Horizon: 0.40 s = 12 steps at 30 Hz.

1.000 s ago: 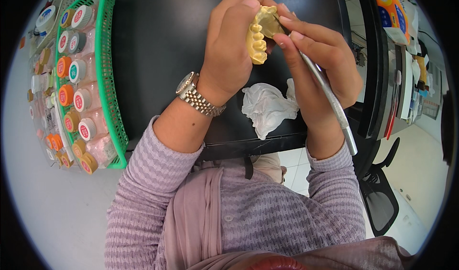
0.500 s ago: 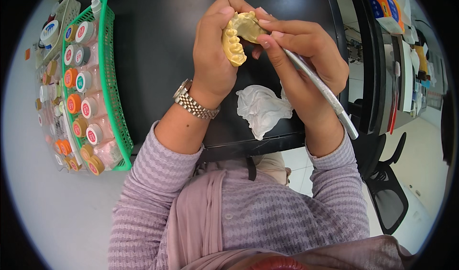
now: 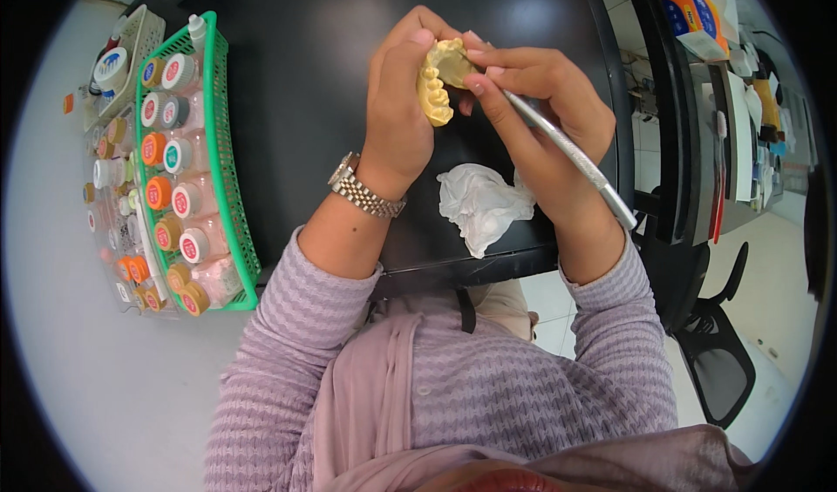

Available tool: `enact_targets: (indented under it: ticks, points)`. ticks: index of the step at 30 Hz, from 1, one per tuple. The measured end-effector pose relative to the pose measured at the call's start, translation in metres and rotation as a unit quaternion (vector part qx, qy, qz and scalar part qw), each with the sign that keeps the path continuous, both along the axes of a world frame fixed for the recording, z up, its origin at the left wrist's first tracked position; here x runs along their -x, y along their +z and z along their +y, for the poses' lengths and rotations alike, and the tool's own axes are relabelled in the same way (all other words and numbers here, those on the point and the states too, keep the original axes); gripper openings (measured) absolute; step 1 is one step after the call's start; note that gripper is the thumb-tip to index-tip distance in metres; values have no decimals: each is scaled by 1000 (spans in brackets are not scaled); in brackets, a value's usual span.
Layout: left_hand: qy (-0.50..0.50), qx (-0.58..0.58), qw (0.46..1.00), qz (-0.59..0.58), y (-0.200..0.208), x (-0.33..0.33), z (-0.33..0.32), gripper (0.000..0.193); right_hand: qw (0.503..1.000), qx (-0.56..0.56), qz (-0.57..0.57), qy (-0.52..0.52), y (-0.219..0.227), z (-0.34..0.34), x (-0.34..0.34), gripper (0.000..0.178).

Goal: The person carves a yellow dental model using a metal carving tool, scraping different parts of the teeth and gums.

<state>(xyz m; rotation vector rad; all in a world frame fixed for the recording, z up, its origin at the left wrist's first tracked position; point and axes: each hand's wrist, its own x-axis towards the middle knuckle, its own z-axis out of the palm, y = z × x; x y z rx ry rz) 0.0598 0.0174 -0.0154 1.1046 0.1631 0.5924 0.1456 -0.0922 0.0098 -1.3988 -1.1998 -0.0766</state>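
Note:
A yellow dental cast (image 3: 433, 96) with a row of moulded teeth is held up above the black table. My left hand (image 3: 398, 100) wraps round its left side, thumb along the upper edge. My right hand (image 3: 549, 100) grips a slim silver carving tool (image 3: 575, 155) like a pen, its knurled handle slanting down to the right. The tool's tip is hidden behind my fingers, close to the inner face of the cast. My right fingertips touch the cast's right part. Below the hands, a crumpled white tissue (image 3: 482, 203) lies on the table.
At the left stands a green plastic basket (image 3: 228, 161) of capped jars, with a pale basket (image 3: 150, 39) and more jars beside it. An orange tissue pack (image 3: 689, 8) sits at the upper right. A black chair (image 3: 717, 366) is at the lower right.
The whole scene sits slightly further right and lower on the left side, as the view has shifted. The cast is turned a little; both hands keep their holds.

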Motion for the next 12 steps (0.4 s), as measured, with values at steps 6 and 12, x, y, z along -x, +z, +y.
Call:
enact_targets:
  ticks: [6,12]
  points:
    - [-10,47,999,-2,3,-2,-3,41,997,5,79,27,-1,-3,-1,12]
    - [23,-2,1000,18,10,-3,-7,32,973,-92,209,-16,-10,2,-13,9]
